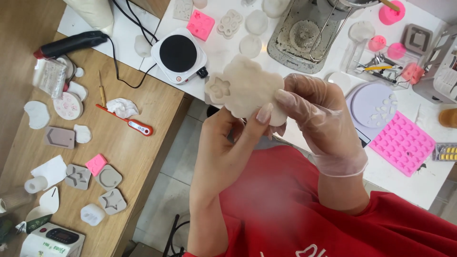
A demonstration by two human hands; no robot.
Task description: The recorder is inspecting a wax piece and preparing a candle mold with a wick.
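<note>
Both hands hold up a pale, lobed silicone mould (245, 85) with a flower-shaped cavity at its left end. My bare left hand (231, 143) grips it from below, thumb pressed on its lower edge. My right hand (316, 114), in a clear disposable glove, pinches the mould's right side. The mould is raised in front of the white table (428, 183), above my red-clothed lap.
A small white hotplate (179, 54) sits on the white table with a pink mould (201, 24), a pink grid mould (403, 143) and a grey scale (304, 35). The wooden table (128, 147) at left carries grey moulds (109, 178), a red thermometer (133, 123) and a black glue gun (71, 44).
</note>
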